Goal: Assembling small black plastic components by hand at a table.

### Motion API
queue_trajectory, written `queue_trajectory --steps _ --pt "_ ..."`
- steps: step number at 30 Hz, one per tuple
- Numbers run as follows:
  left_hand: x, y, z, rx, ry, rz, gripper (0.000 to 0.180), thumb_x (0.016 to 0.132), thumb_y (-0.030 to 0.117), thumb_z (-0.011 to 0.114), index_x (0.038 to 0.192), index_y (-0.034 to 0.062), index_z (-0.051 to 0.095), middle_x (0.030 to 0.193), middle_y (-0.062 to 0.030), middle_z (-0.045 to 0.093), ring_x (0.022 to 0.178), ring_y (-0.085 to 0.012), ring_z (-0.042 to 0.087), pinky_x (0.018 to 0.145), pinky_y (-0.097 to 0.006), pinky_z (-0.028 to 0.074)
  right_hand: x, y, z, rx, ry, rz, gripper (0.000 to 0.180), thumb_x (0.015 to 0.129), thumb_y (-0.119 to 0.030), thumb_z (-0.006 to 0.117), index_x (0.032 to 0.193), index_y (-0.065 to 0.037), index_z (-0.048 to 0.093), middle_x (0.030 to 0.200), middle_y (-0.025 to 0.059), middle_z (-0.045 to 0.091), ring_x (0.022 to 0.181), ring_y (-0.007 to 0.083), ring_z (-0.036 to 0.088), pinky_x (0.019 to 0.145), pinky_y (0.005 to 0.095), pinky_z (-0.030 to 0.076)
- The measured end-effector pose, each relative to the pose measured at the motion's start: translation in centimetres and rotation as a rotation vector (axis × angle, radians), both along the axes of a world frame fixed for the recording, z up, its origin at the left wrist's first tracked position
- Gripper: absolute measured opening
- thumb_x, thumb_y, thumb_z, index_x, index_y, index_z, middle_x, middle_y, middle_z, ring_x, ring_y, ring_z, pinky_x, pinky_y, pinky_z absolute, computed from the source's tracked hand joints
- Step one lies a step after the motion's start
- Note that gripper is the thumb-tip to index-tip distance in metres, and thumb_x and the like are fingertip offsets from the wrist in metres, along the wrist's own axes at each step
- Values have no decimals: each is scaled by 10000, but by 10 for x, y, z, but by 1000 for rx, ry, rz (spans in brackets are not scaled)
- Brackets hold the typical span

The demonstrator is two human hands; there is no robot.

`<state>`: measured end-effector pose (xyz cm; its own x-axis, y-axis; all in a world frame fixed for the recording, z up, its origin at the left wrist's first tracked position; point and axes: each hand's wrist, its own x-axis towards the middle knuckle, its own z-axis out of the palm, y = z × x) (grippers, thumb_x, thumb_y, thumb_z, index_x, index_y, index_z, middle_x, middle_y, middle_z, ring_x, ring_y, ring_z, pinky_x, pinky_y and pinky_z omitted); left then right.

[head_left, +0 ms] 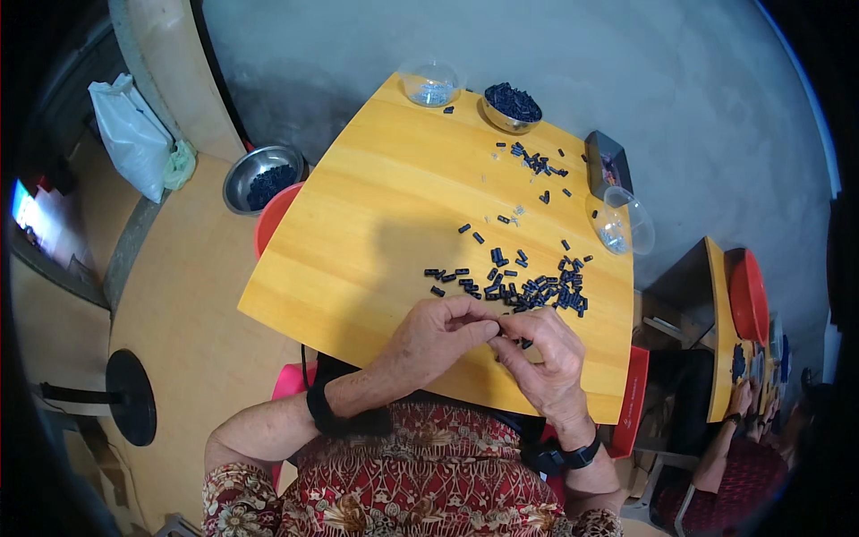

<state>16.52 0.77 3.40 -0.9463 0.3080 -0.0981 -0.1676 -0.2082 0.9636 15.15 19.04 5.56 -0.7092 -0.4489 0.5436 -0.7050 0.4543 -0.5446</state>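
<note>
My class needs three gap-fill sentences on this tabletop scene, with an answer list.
The nearer yellow table holds ____ clear plastic bowls.
The small piece between the left hand and right hand is coloured ____.
In the picture, the white plastic bag is to the ____ of that table.
Missing words: two; black; left.

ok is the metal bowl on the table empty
No, the metal bowl on the yellow table is heaped with small black pieces.

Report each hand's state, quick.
Left hand: closed, apparently pinching a small dark piece.
Right hand: closed, meeting the left at that piece; its hold cannot be told.
</note>
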Motion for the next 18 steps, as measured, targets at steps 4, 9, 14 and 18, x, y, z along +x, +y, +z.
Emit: queue_trajectory --steps 4,9,14,18 --pt "-2 -1 -9 25 -9 -5 200 919 137 631 1047 -12 665 963 -21 666 906 -67 589 821 -225 472 0 -3 -5 27 80 11 264 703 2 774 932 -17 642 791 107 625 686 262 587 611 346 465" --pt "-4 -4 -16 69 -134 -13 203 906 134 639 1049 -4 675 967 -25 670 905 -73 588 837 -227 464 0 -5 -3 28 14 44 286 687 23 765 936 -16 629 781 105 615 680 267 580 613 350 460" --pt "-4 -5 -15 107 -158 -55 208 905 135 639 1053 -8 673 968 -30 671 903 -79 592 836 -227 464 -3 -4 -5 59 53 44 306 660 45 747 933 -17 622 781 107 609 669 271 574 612 353 459" --pt "-5 -6 -15 112 -177 -61 209 906 143 644 1057 0 669 955 -33 669 904 -82 591 833 -226 466 -5 -6 -7 63 78 42 309 654 57 744 925 -24 619 787 107 609 671 274 576 608 357 457"
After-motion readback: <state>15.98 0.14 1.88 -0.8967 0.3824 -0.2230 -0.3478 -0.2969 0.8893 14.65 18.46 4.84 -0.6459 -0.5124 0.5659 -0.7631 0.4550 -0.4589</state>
